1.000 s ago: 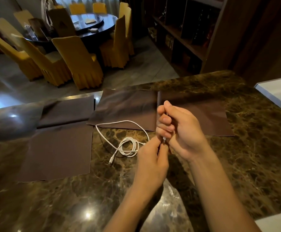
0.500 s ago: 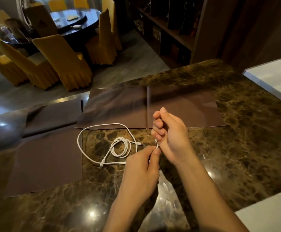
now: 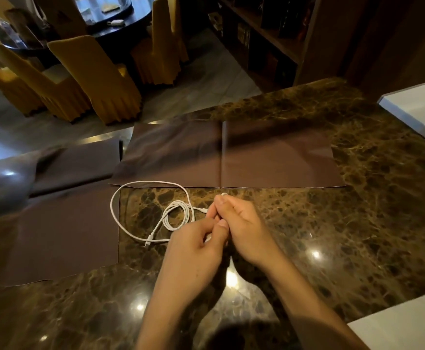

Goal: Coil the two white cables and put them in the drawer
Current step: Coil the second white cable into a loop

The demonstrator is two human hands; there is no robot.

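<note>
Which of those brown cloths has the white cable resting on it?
The wide creased cloth at the far side: the white cable loops along its near edge. The left cloth only meets the loop's left side; the folded one lies apart.

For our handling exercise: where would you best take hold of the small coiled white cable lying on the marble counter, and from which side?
Pinch the small coiled white cable across its bundled loops at the near rim, coming down from above. There the strands lie stacked together, so one pinch probably keeps the coil; its loose plug tail would unwind it.
</note>
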